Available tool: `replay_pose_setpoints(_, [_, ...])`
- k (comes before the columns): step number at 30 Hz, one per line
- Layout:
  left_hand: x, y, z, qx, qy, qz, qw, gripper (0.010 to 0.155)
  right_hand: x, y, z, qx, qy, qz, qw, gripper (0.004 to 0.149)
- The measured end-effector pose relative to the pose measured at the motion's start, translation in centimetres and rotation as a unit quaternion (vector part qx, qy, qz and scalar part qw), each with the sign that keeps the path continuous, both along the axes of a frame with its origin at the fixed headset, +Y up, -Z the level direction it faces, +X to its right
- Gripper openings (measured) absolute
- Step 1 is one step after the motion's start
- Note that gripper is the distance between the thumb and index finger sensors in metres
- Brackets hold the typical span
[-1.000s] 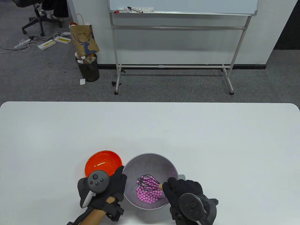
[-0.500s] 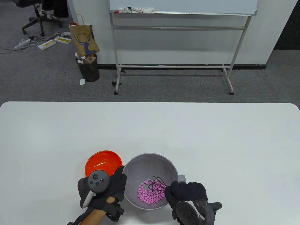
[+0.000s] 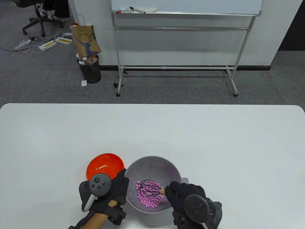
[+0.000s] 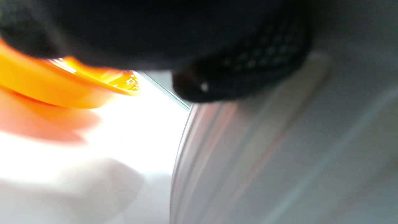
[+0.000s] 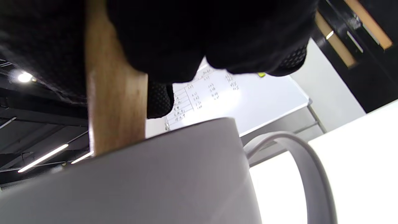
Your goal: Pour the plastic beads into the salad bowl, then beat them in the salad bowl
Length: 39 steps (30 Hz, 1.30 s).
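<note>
The white table (image 3: 166, 133) is bare beyond the near edge, where the salad bowl (image 3: 152, 164) sits with the pink beads (image 3: 147, 199) pooled in its bottom. The left hand (image 3: 104, 193) wraps the bowl's near-left wall, likely steadying it, beside the emptied orange bowl (image 3: 104, 164). The right hand (image 3: 183, 193) grips the whisk (image 3: 149, 188) by its wooden handle, wires among the beads, with room to sweep inside.

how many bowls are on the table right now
2. The orange bowl sits empty, just left of the grey salad bowl, which holds the pink beads and the whisk. No others show.
</note>
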State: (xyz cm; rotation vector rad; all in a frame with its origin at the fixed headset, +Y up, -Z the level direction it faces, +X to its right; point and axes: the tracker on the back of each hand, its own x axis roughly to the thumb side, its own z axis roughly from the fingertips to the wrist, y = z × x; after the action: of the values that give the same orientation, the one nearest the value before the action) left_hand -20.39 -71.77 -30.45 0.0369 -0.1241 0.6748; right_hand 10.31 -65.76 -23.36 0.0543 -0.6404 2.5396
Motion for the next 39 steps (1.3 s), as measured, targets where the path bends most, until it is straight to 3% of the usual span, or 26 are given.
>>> replay_pose_setpoints(7, [0.0, 0.0, 0.0, 0.0, 0.001, 0.0, 1.0, 0.055, -0.2, 0.7, 0.8, 0.046, -0.03, 0.078, 0.995, 0.042])
replay_pose_setpoints(13, [0.0, 0.0, 0.0, 0.0, 0.001, -0.001, 1.0, 0.055, -0.2, 1.7, 1.6, 0.046, -0.03, 0.106, 0.993, 0.042])
replay_pose_setpoints(19, [0.0, 0.0, 0.0, 0.0, 0.001, -0.001, 1.0, 0.055, -0.1, 2.2, 1.5, 0.005, 0.026, 0.072, 0.997, 0.043])
replay_pose_setpoints(23, [0.0, 0.0, 0.0, 0.002, 0.001, 0.0, 1.0, 0.055, -0.1, 1.4, 0.8, -0.019, 0.05, 0.02, 0.998, 0.043])
replay_pose_setpoints(29, [0.0, 0.0, 0.0, 0.002, 0.0, 0.001, 1.0, 0.055, 0.0, -0.1, 0.0, -0.008, 0.019, 0.006, 1.0, 0.043])
replay_pose_setpoints(39, [0.0, 0.0, -0.1, 0.001, 0.001, 0.002, 1.0, 0.055, 0.1, 0.7, 0.7, 0.045, -0.024, 0.084, 0.995, 0.043])
